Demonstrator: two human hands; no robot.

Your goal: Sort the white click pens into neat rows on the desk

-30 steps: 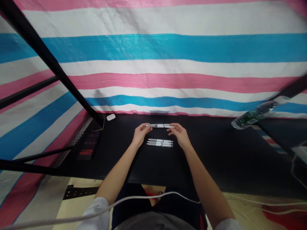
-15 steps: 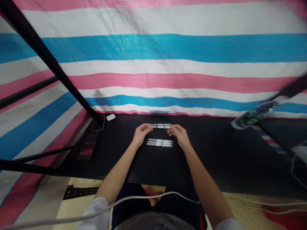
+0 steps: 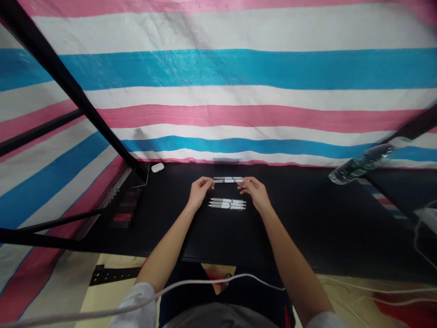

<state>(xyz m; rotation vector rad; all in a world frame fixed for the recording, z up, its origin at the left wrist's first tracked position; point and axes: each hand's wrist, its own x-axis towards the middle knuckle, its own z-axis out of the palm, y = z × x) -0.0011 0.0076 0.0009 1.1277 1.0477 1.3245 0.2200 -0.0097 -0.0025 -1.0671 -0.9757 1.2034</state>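
A white-and-grey pen [image 3: 228, 181] lies crosswise between my hands. My left hand [image 3: 200, 190] pinches its left end, and the fingertips of my right hand [image 3: 253, 189] close on its right end. Right behind it, almost touching, is a second similar pen [image 3: 227, 177]. Nearer to me, below both hands, several more pens [image 3: 227, 203] lie side by side in a parallel row on the black table [image 3: 225, 237]. My fingers cover both ends of the front pen.
A white earbud case [image 3: 157, 167] sits at the back left, near a thin dark frame [image 3: 145, 177]. At left lies a blurred-out dark and red item [image 3: 124, 212]. On the right a clear plastic bottle [image 3: 365, 164] stands. A white cable [image 3: 205, 281] crosses before my lap.
The held pen has shifted slightly to the right against my left fingers, whose tips now cover its left end. Both hands have barely moved. The nearer row of pens stays put.
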